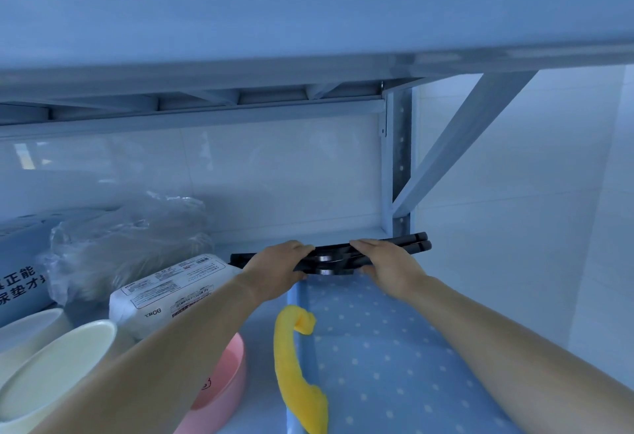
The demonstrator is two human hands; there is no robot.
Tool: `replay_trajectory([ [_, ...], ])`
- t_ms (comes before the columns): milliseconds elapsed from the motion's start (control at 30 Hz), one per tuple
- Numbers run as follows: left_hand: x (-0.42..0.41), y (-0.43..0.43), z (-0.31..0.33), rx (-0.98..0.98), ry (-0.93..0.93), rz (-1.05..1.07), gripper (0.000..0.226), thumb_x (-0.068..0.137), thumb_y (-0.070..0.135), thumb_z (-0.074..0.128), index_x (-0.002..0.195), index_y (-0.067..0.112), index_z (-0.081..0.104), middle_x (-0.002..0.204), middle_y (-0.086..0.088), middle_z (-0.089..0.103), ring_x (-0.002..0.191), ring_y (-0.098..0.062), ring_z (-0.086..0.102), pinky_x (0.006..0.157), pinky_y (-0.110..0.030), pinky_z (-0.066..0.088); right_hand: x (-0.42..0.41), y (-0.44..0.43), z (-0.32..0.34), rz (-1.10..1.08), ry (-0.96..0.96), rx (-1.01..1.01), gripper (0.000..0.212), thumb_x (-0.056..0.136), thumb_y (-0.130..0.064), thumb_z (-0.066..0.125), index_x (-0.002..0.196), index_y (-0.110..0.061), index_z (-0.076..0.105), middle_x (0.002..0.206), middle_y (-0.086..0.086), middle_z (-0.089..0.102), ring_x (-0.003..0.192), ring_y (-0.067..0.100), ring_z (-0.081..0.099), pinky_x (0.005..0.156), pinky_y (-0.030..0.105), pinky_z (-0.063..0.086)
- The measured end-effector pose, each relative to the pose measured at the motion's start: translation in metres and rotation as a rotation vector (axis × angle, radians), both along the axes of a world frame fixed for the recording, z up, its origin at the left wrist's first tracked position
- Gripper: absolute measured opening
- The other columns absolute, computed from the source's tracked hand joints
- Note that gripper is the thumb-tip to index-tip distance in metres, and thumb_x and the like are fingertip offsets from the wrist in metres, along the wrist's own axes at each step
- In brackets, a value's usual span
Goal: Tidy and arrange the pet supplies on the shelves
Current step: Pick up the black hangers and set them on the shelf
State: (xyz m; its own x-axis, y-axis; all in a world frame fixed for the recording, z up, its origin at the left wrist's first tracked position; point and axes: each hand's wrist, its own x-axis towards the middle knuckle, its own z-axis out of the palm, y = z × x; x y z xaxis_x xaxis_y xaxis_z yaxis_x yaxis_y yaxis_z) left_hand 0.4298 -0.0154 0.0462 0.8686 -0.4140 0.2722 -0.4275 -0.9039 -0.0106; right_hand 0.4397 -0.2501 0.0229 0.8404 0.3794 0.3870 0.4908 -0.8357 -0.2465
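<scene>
Grey-white metal rack fills the view, upper shelf overhead. On the lower shelf, from 6 o'clock out to 4, lies a smooth blue mat dotted white. At its far end, dead centre, there's the flat black frame, slim dark bars with shiny metal rings tucked inside. It's level, caught between both hands. The left hand wraps the frame's 9 o'clock side, fingers over the top, thumb underneath. The right hand clamps the 3 o'clock side the same way, bar ends poking out past it. Out at 9 o'clock, a crinkled clear plastic bag. Glossy cream bowls at 8, a soft white wipes pack beside them, then a pink bowl. A curled yellow fuzzy strip hugs the mat's left edge.
</scene>
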Motion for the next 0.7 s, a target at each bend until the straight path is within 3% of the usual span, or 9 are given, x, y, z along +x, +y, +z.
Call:
replay_trajectory([
  [200,0.007,0.003,-0.006,-0.008,0.048,0.045,0.056,0.094,0.035,0.050,0.145,0.026,0.028,0.144,0.008,0.037,0.129,-0.015,0.039,0.102,-0.036,0.039,0.004,0.006,0.002,0.028,0.019,0.034,0.055,0.093,-0.009,0.050,0.144,-0.016,0.032,0.148,-0.005,0.036,0.134,0.017,0.035,0.105,0.026,0.031],
  [367,0.005,0.002,-0.006,-0.008,0.033,0.027,0.062,0.092,0.036,0.053,0.146,0.027,0.024,0.144,0.008,0.036,0.128,-0.015,0.040,0.099,-0.035,0.041,0.003,0.005,0.005,0.064,0.017,0.017,0.060,0.091,-0.019,0.057,0.145,-0.018,0.031,0.149,-0.005,0.034,0.135,0.015,0.032,0.109,0.025,0.028],
  [700,0.000,-0.011,-0.003,-0.028,0.013,-0.037,0.055,0.093,0.040,0.051,0.143,0.026,0.034,0.136,0.007,0.047,0.122,-0.013,0.045,0.099,-0.030,0.040,0.002,0.006,0.007,0.061,-0.021,-0.038,0.057,0.093,-0.028,0.055,0.145,-0.020,0.032,0.145,-0.004,0.039,0.132,0.016,0.036,0.107,0.031,0.033],
])
